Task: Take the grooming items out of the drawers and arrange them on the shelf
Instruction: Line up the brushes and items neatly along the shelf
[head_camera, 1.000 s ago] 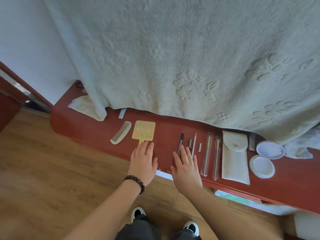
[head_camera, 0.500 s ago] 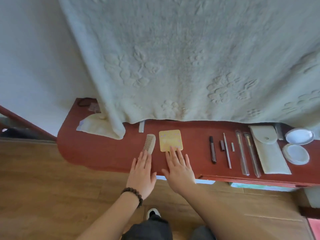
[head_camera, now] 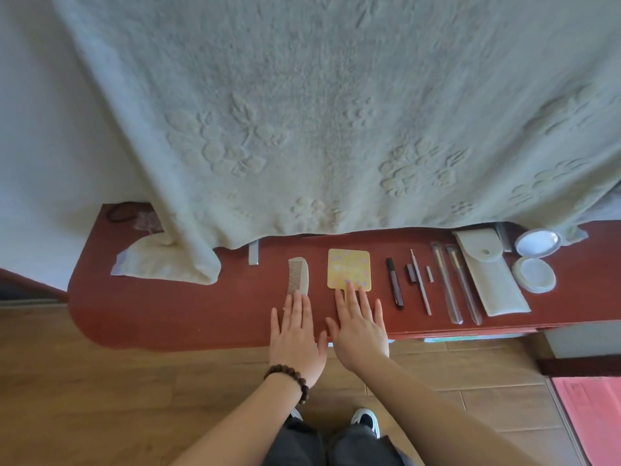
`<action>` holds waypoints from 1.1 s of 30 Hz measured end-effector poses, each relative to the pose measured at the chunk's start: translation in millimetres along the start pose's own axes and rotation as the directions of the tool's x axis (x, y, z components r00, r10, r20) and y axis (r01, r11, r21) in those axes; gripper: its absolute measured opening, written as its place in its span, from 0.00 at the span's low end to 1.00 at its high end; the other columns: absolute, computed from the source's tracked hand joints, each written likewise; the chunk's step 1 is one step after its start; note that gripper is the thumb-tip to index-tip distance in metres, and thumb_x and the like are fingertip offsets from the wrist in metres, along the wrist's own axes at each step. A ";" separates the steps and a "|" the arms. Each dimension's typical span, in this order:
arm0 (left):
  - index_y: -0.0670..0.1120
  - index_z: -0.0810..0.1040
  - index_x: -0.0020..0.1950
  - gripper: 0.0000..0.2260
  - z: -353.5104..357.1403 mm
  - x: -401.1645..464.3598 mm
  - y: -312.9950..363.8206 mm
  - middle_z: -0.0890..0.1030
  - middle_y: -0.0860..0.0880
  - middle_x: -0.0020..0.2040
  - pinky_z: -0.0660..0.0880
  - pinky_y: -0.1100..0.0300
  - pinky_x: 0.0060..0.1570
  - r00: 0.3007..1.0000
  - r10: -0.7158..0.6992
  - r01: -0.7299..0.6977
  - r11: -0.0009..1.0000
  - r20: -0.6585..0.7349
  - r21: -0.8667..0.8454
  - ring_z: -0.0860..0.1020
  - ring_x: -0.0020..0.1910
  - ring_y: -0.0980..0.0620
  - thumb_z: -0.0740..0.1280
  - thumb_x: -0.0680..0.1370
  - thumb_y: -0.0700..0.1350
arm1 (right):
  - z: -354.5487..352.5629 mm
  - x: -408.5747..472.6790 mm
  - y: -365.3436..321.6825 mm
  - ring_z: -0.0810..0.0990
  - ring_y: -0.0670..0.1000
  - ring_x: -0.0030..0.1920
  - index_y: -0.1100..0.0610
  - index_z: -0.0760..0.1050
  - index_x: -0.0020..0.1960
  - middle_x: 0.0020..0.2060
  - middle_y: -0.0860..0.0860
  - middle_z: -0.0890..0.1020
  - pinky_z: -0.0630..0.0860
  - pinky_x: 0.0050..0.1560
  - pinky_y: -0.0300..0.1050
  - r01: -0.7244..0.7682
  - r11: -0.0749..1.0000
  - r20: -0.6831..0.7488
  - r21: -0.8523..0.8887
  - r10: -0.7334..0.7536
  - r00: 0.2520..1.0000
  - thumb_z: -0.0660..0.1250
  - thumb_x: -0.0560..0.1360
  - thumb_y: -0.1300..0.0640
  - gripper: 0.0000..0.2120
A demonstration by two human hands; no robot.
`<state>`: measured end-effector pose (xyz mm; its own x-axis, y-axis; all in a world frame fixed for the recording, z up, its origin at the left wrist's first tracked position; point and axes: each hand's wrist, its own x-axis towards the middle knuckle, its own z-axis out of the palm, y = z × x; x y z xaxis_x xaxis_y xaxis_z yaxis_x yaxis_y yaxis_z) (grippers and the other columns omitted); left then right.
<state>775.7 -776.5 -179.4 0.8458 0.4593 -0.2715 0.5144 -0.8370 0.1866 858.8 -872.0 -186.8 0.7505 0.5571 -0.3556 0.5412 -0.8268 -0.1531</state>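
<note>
Shelf (head_camera: 168,311), red-brown, runs 9 to 3 o'clock under a hanging pale towel (head_camera: 336,112). Since 1 s ago both hands have shifted toward 9 o'clock along the shelf: they lay near the mirror handle and the dark sticks, now they sit at the comb and mirror. The comb has turned from a slant to upright in the same time. Judgement: items are out of the drawers; this is final straightening of the row.

Left hand (head_camera: 297,338): fingers straight and spread, flat on the shelf, fingertips touching the comb's near end. Right hand (head_camera: 361,326): fingers straight, slightly spread, tips on the mirror's lower edge, covering its handle.

Comb (head_camera: 298,275): long axis 12 to 6 o'clock, teeth facing 9 o'clock, rounded end at 12. Yellow hand mirror (head_camera: 348,270): just beside the comb at its 3 o'clock, apart from it, handle pointing 6 o'clock.

Farther toward 3 o'clock: dark pen-like stick (head_camera: 394,282), thin tools, 2 sleeved brushes (head_camera: 447,284), white pouch (head_camera: 490,277), open round compact (head_camera: 534,260). All long axes roughly 12 to 6, leaning slightly.
</note>
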 end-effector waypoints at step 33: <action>0.47 0.37 0.78 0.32 0.7 9.8 1.8 0.39 0.49 0.79 0.40 0.48 0.76 0.996 0.054 -0.058 0.998 0.077 0.039 0.39 0.77 0.51 0.49 0.81 0.59 | -21.2 6.2 66.7 0.31 0.48 0.74 0.48 0.33 0.76 0.76 0.48 0.36 0.33 0.73 0.52 0.378 0.915 0.119 -0.142 -0.363 0.924 0.27 0.71 0.31 0.38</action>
<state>784.8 -773.7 -182.4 0.8590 0.3887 -0.3332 0.4590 -0.8730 0.1651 907.6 -922.1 -179.6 0.4517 0.8059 -0.3828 0.8326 -0.5349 -0.1438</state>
